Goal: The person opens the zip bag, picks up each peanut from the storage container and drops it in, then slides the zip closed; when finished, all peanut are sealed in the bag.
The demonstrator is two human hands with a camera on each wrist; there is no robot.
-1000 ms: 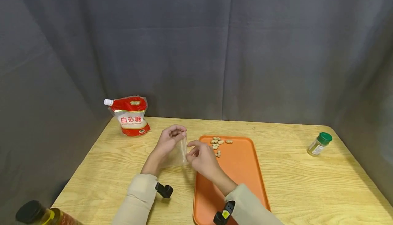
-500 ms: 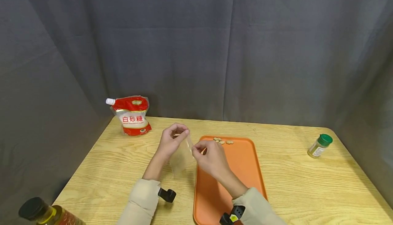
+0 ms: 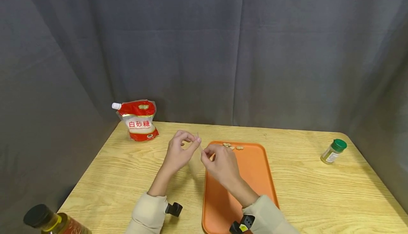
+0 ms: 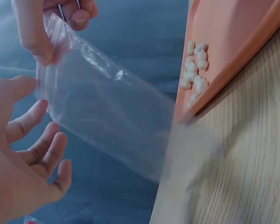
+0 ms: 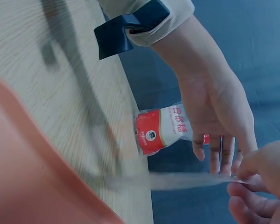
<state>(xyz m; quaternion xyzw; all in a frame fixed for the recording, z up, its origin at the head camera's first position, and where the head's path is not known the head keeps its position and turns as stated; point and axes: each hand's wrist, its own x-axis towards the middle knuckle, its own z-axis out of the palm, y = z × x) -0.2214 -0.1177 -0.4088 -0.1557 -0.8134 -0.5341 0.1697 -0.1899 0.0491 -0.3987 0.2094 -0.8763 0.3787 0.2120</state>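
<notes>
A clear plastic zip bag (image 4: 107, 98) hangs between both hands, its mouth edge uppermost. My left hand (image 3: 179, 153) pinches one end of that edge between thumb and forefinger, the other fingers loosely bent. At the other end, my right hand (image 3: 222, 165) pinches the edge with its thumb and forefinger. In the head view the bag is nearly edge-on and shows as a thin pale line. Its lower part hangs beside the orange tray (image 3: 245, 180). Several peanuts in their shells (image 4: 194, 67) lie in the tray's far left corner, partly hidden by my right hand in the head view.
A red and white sugar pouch (image 3: 140, 121) with a white cap stands at the back left. At the right is a small green-lidded spice jar (image 3: 333, 151). A black-capped bottle (image 3: 60, 223) stands at the near left. A dark curtain (image 3: 204, 49) surrounds the wooden table.
The right hand has moved slightly right and covers more of the peanuts. Facing the head camera half a second ago, the bag has turned edge-on. Both hands keep their pinch.
</notes>
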